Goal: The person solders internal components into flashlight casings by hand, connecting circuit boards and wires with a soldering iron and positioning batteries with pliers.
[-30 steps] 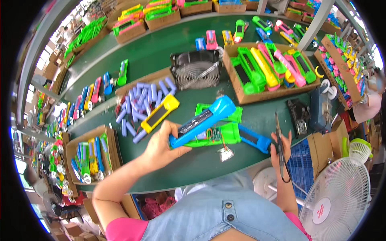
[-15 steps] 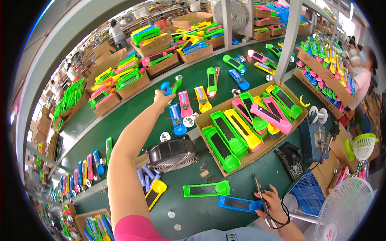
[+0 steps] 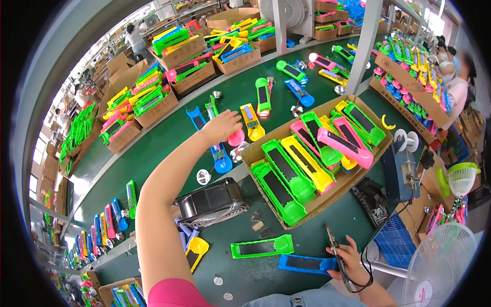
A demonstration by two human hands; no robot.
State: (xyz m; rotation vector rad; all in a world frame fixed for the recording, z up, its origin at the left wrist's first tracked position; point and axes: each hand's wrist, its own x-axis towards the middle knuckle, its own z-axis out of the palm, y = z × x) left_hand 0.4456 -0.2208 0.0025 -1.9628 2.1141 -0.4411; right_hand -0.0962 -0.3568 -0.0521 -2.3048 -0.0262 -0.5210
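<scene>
Soldering iron point(image 3: 333, 243) sat in the right hand point(image 3: 350, 261), the fingers wrapped about its handle, above the near right part of the green workbench point(image 3: 255, 275); its long axis ran away from the person with a slight leftward lean, the bare tip pointing to the far side and the dark cable point(image 3: 369, 271) looping off the rear end to the right. Just left of that hand lay a blue shell point(image 3: 307, 264), its long axis crossing nearly left to right. Beyond it, a green shell point(image 3: 262, 247) lay almost parallel, its wider end to the right. Farther off, the left hand point(image 3: 223, 127) lay back-up over a pink piece point(image 3: 236, 138), whose rounded end showed beneath the fingers; the hand hid the rest, so neither its long axis nor whether the fingers had closed on it could be told. Beside it, a blue housing point(image 3: 221, 160) pointed toward the person and a yellow housing point(image 3: 252, 127) ran roughly away. Nearer stood a black fan point(image 3: 209, 202), and to its right a carton point(image 3: 273, 137) of green, yellow and pink shells point(image 3: 307, 161)
</scene>
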